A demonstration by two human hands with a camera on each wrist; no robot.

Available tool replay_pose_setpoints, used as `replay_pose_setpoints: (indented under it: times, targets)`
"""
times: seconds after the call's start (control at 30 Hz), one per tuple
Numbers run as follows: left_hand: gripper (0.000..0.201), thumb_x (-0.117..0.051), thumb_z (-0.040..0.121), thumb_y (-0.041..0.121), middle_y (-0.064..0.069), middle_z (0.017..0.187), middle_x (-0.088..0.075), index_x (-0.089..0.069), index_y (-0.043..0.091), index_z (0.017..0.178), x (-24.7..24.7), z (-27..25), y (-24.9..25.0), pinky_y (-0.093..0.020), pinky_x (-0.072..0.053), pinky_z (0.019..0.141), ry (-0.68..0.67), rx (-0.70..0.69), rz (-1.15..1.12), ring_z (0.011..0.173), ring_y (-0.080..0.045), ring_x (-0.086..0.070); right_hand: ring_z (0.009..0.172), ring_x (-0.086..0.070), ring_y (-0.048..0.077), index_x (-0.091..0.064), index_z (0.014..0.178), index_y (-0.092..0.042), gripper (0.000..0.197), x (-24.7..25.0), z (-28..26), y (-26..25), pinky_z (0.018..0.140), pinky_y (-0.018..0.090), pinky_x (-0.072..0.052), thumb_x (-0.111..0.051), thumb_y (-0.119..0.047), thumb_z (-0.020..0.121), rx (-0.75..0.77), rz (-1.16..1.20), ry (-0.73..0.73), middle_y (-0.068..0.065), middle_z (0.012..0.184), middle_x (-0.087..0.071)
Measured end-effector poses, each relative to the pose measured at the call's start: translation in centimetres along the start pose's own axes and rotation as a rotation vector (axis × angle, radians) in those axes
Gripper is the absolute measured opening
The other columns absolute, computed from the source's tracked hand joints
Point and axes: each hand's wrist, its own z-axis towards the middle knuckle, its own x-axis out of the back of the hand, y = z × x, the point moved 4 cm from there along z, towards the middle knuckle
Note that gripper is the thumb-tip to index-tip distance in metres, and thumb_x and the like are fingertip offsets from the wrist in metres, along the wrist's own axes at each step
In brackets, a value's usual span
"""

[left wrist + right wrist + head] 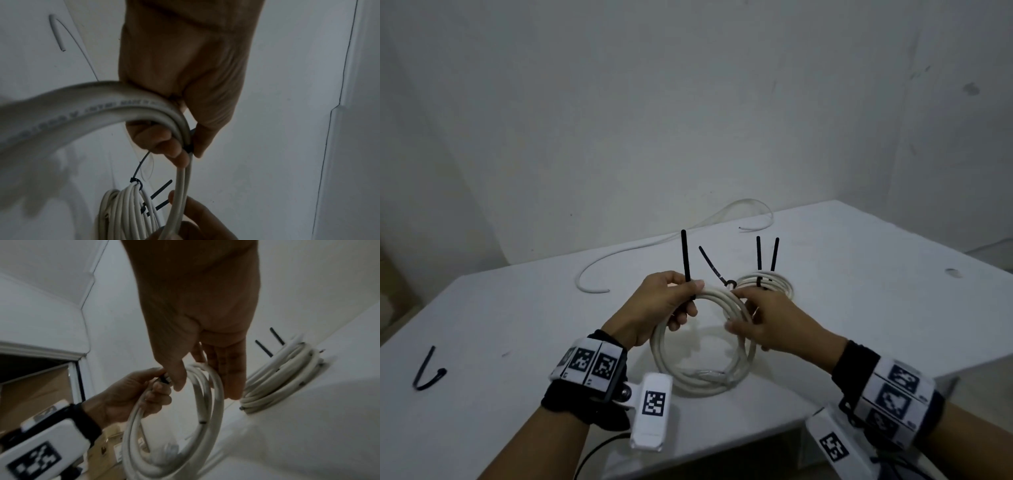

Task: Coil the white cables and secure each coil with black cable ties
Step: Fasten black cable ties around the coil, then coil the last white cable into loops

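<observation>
left hand (666,305) pinching one coil (702,356) and tie (686,260), right hand (760,325) gripping same coil, second tied coil (774,282), one loose cable (619,260), one spare tie (428,371)

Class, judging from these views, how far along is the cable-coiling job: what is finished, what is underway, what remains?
Done: the far coil on the table wears black ties. Underway: left hand pinches a tie on the near coil; right hand steadies it. Left: the loose cable and spare tie.

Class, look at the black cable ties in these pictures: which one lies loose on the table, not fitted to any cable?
The bent cable tie at the table's near left. The others stand up from the white coils.
</observation>
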Motion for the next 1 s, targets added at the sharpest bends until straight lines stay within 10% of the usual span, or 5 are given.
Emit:
replay_pose_setpoints:
  times: [0.1,0.33,0.5,0.67,1.0]
  targets:
    - [0.026,-0.066,0.089,0.024,-0.012,0.062,-0.064,-0.055,0.001,0.095,0.9,0.3,-0.5,-0.023,-0.038,0.04,0.054,0.012,-0.007,0.044,-0.016,-0.049,0.084,-0.06,0.025,-0.051,0.121,-0.007,0.037,-1.3,0.5,-1.0,0.071,0.032,-0.046,-0.06,-0.025,0.089,0.041,-0.203,0.02,0.012,0.096,-0.065]
    - [0.029,-0.069,0.086,0.032,-0.011,0.085,-0.073,-0.069,0.004,0.092,6.2,1.8,-1.4,-0.026,-0.051,0.061,0.206,-0.031,0.261,0.068,-0.018,-0.064,0.056,-0.049,0.025,-0.035,0.068,-0.014,0.022,-3.5,5.6,-4.1,0.036,0.022,-0.034,-0.047,-0.008,0.086,-0.097,-0.256,-0.117,0.008,0.073,-0.049]
    - [0.037,-0.064,0.091,0.014,-0.013,0.113,-0.065,-0.057,0.002,0.125,9.6,2.9,-5.0,-0.029,-0.051,0.083,0.173,0.069,0.261,0.099,-0.021,-0.064,0.093,-0.062,0.041,-0.037,0.072,-0.008,0.019,-5.9,8.2,-5.0,0.038,0.012,-0.04,-0.044,-0.002,0.089,-0.163,-0.332,-0.253,0.007,0.069,-0.042]
    - [0.036,-0.048,0.087,-0.008,-0.011,0.12,-0.063,-0.062,0.006,0.117,14.2,3.9,-6.6,-0.024,-0.042,0.087,0.348,0.021,0.503,0.109,-0.022,-0.057,0.108,-0.056,0.034,-0.043,0.126,-0.003,0.039,-5.9,8.8,-5.2,0.077,0.033,-0.045,-0.053,-0.013,0.09,-0.076,-0.435,-0.206,0.02,0.118,-0.059]
    - [0.056,-0.044,0.092,0.005,-0.008,0.15,-0.037,-0.039,0.021,0.145,18.1,10.1,-8.9,-0.036,-0.034,0.11,0.079,0.256,1.213,0.136,-0.026,-0.038,0.098,-0.059,0.014,-0.062,0.11,-0.02,0.025,-4.9,6.1,-6.0,0.077,0.02,-0.041,-0.06,-0.034,0.089,-0.099,-0.315,-0.278,-0.001,0.113,-0.065]
